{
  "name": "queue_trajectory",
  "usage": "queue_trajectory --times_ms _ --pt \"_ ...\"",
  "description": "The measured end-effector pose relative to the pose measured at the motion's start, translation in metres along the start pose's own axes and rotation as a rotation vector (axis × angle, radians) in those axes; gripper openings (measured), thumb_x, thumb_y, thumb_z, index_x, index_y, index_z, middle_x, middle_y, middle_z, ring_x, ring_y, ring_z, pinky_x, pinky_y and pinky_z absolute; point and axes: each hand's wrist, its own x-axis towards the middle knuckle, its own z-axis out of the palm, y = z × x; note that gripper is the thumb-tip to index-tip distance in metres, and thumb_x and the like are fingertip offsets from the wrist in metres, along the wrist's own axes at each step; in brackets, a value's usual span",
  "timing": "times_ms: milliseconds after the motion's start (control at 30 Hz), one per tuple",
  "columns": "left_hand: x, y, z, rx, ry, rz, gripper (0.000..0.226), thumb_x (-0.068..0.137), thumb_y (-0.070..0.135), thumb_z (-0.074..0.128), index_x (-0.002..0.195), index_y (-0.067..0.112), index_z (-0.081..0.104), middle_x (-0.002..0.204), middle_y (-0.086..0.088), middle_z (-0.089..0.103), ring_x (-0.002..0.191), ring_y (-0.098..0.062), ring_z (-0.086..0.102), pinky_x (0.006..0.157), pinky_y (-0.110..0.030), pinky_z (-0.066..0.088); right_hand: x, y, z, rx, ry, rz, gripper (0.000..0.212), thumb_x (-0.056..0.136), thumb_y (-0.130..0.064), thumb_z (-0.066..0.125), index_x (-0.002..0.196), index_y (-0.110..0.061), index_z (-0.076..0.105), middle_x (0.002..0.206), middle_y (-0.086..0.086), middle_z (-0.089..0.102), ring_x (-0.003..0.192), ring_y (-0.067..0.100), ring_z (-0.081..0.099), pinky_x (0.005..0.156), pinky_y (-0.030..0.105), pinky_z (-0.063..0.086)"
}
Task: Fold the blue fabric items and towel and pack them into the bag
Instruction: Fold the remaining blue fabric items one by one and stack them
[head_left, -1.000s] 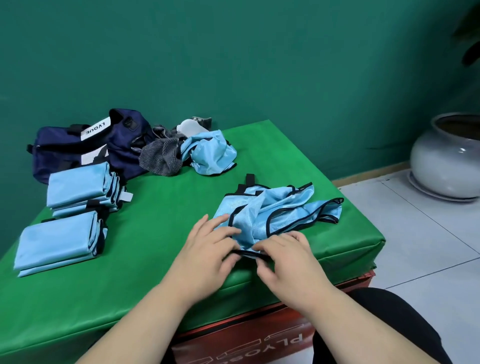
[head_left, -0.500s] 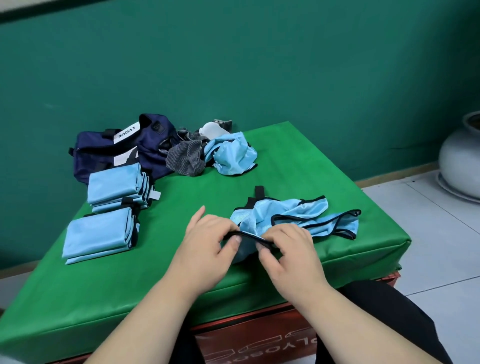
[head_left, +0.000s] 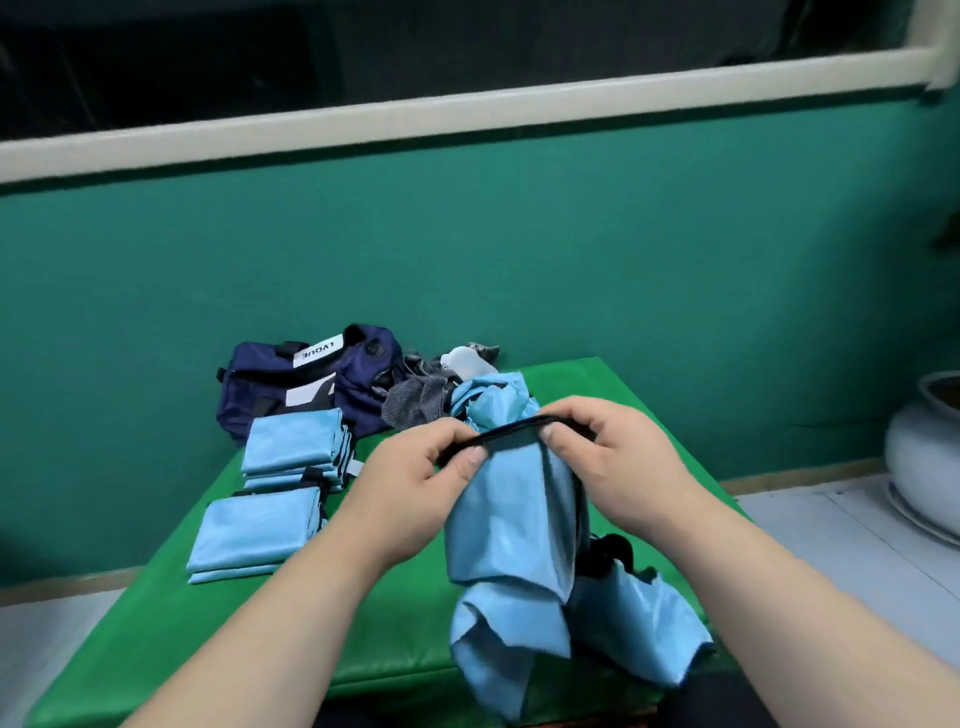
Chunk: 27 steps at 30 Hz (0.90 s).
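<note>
Left hand (head_left: 415, 483) and right hand (head_left: 618, 467) each pinch the black rim of the blue cloth (head_left: 511, 525); it hangs toward 6 o'clock over the counter (head_left: 260, 649); at 12 o'clock it half hides a crumpled cloth (head_left: 488, 395).

On navy bag (head_left: 249, 400), white label (head_left: 318, 352): upside-down letters, perhaps "LVOUE"; somewhat blurred.

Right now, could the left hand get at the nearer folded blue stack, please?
Probably not: the left hand pinches the blue garment by its black trim; nothing lies between it and the stack.
</note>
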Motion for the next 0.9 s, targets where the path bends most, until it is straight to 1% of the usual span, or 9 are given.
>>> queue_trajectory --times_ms 67,167,267,367,467,600,767,833,900 --pt "0.002 0.014 -0.016 -0.047 0.048 -0.02 0.013 0.087 0.038 0.056 0.091 0.031 0.065 0.081 0.003 0.069 0.075 -0.014 0.061 0.073 -0.038 0.05 0.009 -0.024 -0.01 0.018 -0.014 -0.016 0.018 0.094 -0.021 0.063 0.086 -0.035 0.071 0.087 -0.019 0.072 0.084 -0.001 0.063 0.076 0.017 0.047" --pt "0.001 0.033 -0.041 -0.078 0.105 -0.035 0.013 0.087 0.038 0.057 0.088 0.029 0.066 0.082 -0.002 0.068 0.071 -0.008 0.056 0.071 -0.034 0.048 0.015 -0.059 -0.02 0.03 -0.03 -0.046 0.019 0.095 -0.023 0.062 0.084 -0.036 0.072 0.086 -0.024 0.072 0.082 -0.003 0.064 0.074 0.016 0.048" --pt "-0.003 0.048 -0.065 -0.064 0.124 -0.024 0.011 0.095 0.026 0.062 0.085 0.025 0.067 0.081 0.001 0.068 0.069 -0.005 0.054 0.067 -0.028 0.045 0.019 -0.09 -0.026 0.017 -0.004 -0.079 0.011 0.092 -0.027 0.067 0.084 -0.033 0.072 0.083 -0.024 0.071 0.075 -0.007 0.063 0.066 0.009 0.044" --pt "-0.01 0.061 -0.087 0.006 0.141 -0.032 0.014 0.097 0.022 0.06 0.085 0.027 0.067 0.082 0.008 0.068 0.073 -0.01 0.058 0.069 -0.022 0.044 0.02 -0.116 -0.03 -0.023 0.044 -0.116 0.01 0.087 -0.032 0.074 0.079 -0.028 0.07 0.076 -0.019 0.07 0.063 -0.005 0.057 0.059 0.01 0.042" --pt "-0.016 0.073 -0.106 0.037 0.134 -0.056 0.014 0.098 0.028 0.058 0.087 0.034 0.066 0.083 0.01 0.069 0.08 -0.014 0.061 0.075 -0.029 0.049 0.019 -0.137 -0.035 -0.056 0.028 -0.14 0.011 0.085 -0.033 0.076 0.077 -0.028 0.069 0.073 -0.021 0.069 0.061 -0.006 0.057 0.059 0.009 0.042" --pt "-0.022 0.088 -0.123 0.112 0.107 -0.085 0.013 0.097 0.035 0.058 0.086 0.035 0.065 0.081 0.011 0.069 0.068 -0.005 0.055 0.072 -0.028 0.049 0.02 -0.151 -0.042 -0.046 0.004 -0.13 0.011 0.085 -0.03 0.077 0.077 -0.026 0.07 0.069 -0.02 0.068 0.06 -0.006 0.056 0.059 0.01 0.042" --pt "-0.021 0.1 -0.126 0.151 0.078 -0.069 0.014 0.097 0.036 0.057 0.088 0.03 0.065 0.084 0.0 0.069 0.082 -0.025 0.061 0.08 -0.044 0.051 0.022 -0.152 -0.045 0.057 -0.117 -0.062 0.012 0.082 -0.011 0.077 0.077 -0.02 0.071 0.066 -0.013 0.068 0.062 0.003 0.059 0.069 0.027 0.047" --pt "-0.02 0.106 -0.124 0.163 0.066 -0.059 0.014 0.097 0.037 0.057 0.088 0.03 0.065 0.084 -0.001 0.069 0.083 -0.025 0.062 0.079 -0.044 0.051 0.021 -0.153 -0.046 0.105 -0.167 -0.038 0.01 0.082 -0.01 0.077 0.08 -0.018 0.073 0.07 -0.009 0.071 0.065 0.006 0.062 0.071 0.029 0.048" --pt "-0.018 0.109 -0.123 0.187 0.056 -0.045 0.014 0.096 0.038 0.058 0.087 0.03 0.065 0.082 0.0 0.068 0.078 -0.022 0.061 0.076 -0.042 0.051 0.021 -0.154 -0.047 0.079 -0.192 -0.029 0.005 0.082 -0.016 0.079 0.08 -0.017 0.074 0.071 -0.008 0.071 0.066 0.005 0.061 0.07 0.027 0.048"
